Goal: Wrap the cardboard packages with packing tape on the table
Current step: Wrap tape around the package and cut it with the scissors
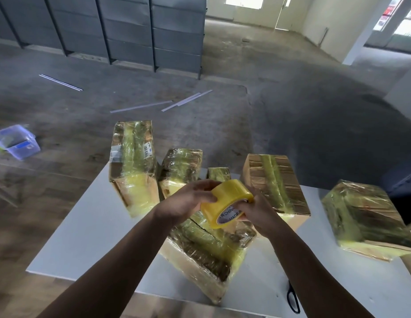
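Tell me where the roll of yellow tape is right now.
In the head view, the tape roll sits mid-frame, gripped by the left hand and right hand, above the taped package lying nearest on the white table.

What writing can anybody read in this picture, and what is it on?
"MADE IN" and "IN CHINA": on the core label of the yellow tape roll.
White stickers on the tall taped package: barcode-like print, too blurred to read.
Red signs by the far window: too blurred to read.
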`<state>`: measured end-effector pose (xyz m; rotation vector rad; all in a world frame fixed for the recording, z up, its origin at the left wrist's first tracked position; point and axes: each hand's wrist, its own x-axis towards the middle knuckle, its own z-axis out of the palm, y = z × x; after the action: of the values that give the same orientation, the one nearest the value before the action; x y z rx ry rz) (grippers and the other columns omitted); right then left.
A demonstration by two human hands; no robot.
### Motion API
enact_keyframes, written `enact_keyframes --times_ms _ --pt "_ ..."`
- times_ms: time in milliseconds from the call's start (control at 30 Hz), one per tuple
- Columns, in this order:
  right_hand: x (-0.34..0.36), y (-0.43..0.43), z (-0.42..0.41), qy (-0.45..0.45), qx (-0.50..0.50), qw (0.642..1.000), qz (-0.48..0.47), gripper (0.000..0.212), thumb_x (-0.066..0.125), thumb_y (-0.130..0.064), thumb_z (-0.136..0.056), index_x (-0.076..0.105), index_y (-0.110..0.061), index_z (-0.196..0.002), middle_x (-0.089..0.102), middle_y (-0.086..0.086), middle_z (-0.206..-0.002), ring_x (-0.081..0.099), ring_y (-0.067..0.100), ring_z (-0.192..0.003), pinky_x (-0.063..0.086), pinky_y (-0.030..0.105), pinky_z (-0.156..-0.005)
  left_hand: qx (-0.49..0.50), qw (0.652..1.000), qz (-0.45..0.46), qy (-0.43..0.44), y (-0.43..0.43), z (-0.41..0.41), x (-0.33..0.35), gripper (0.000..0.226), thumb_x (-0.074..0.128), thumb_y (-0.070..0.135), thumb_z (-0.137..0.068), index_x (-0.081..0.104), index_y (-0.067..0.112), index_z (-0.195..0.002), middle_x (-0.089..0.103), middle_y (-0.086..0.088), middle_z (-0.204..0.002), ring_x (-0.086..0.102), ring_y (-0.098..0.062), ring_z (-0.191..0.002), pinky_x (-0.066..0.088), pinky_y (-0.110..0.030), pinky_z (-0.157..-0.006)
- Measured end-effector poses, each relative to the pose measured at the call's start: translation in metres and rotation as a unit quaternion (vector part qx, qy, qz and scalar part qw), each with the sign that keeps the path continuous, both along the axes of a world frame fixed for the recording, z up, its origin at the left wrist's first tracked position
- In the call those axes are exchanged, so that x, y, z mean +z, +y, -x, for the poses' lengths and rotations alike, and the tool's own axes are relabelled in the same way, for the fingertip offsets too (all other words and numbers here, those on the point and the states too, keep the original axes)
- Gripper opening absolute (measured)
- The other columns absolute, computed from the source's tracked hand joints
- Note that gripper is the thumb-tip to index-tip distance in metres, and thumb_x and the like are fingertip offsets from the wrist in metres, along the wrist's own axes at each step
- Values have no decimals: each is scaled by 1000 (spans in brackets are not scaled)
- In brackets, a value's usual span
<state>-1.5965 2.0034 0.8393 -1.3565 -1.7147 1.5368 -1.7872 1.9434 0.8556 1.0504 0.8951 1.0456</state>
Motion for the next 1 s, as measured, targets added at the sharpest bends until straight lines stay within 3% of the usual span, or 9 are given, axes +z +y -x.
enact_keyframes --times_ms 300,567,667,767,900,1000 --pt "5 0 1 -69 9 994 -84 34 66 -6 -83 61 -37 -95 67 6 -99 66 23 -94 55 53 -81 46 997 60 -10 4 -13 -6 42 72 26 -56 67 11 -95 66 -9 -89 61 -26 -89 44 -36 -78" --pt "9 -3 2 -116 18 982 -145 31 62 -10 -88 61 -23 -116 67 8 -98 64 22 -91 55 46 -79 47 998 48 22 3 -16 -2 33 68 40 -60 68 18 -85 69 -6 -85 63 -22 -81 47 -32 -73" --pt "10 -2 1 -113 14 984 -136 33 62 -10 -87 60 -30 -113 67 6 -97 64 21 -90 56 49 -79 38 998 39 18 3 -16 -2 31 66 34 -65 66 13 -88 67 -5 -85 63 -21 -82 46 -30 -75" --pt "13 1 0 -121 15 984 -128 33 61 -13 -86 60 -30 -115 67 4 -98 65 21 -89 56 50 -78 26 999 42 2 3 -15 -1 19 58 20 -67 59 10 -83 64 1 -73 61 -12 -71 43 -26 -69" --pt "16 2 1 -137 12 981 -134 34 60 -12 -86 61 -28 -116 67 4 -99 64 20 -91 56 47 -80 29 997 63 -23 4 -16 -4 38 65 28 -58 62 11 -91 63 -8 -87 61 -22 -84 45 -34 -74" --pt "18 1 0 -148 19 978 -148 35 58 -10 -85 61 -26 -116 67 4 -99 63 20 -92 55 45 -80 39 997 59 -19 3 -18 -5 28 60 26 -68 65 13 -93 64 -10 -91 60 -25 -88 46 -35 -76"
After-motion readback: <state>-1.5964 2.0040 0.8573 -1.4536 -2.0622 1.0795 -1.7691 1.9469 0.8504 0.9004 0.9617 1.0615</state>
